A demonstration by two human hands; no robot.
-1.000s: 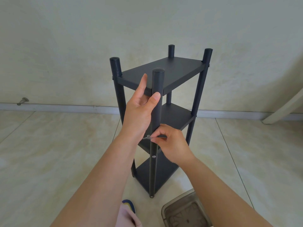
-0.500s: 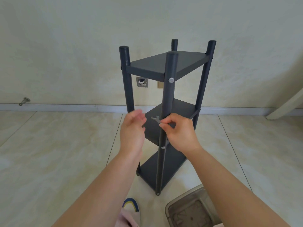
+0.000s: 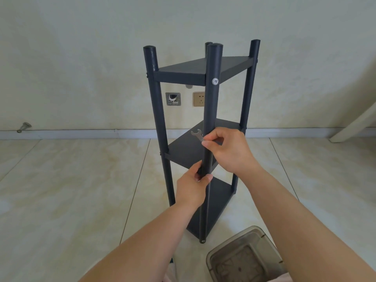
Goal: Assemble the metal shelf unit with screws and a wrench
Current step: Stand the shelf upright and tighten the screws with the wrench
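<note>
Shelf unit (image 3: pixel 200 72), dark metal, stands upright on the tiled floor (image 3: pixel 71 180) close to the wall (image 3: pixel 81 47). It has three tiers carried by four round posts. Top tier sits just below the post caps; middle tier (image 3: pixel 183 151) sits about halfway down; bottom tier is near the floor.

Front post (image 3: pixel 211 110) is the nearest to the camera. A silver screw head (image 3: pixel 215 81) shows on this post at the level of the top tier. A second fastener shows on the left post at the same level.

Left hand (image 3: pixel 193 186) grips the front post at the level of the middle tier, with fingers and thumb curled round the tube.

Right hand (image 3: pixel 230 149) is just above it, beside the same post. Its thumb and fingers pinch the handle of a small flat wrench (image 3: pixel 197 134). The open jaw end of the wrench points up and to the left, above the middle tier and just left of the front post. Whether the wrench touches the post cannot be told.

Translucent grey plastic bin (image 3: pixel 242 259) stands on the floor to the lower right, near the foot of the front post. Wall behind carries a power socket (image 3: pixel 198 99), an open metal box (image 3: pixel 173 99) and, far left, a doorstop (image 3: pixel 24 127) above the skirting.
</note>
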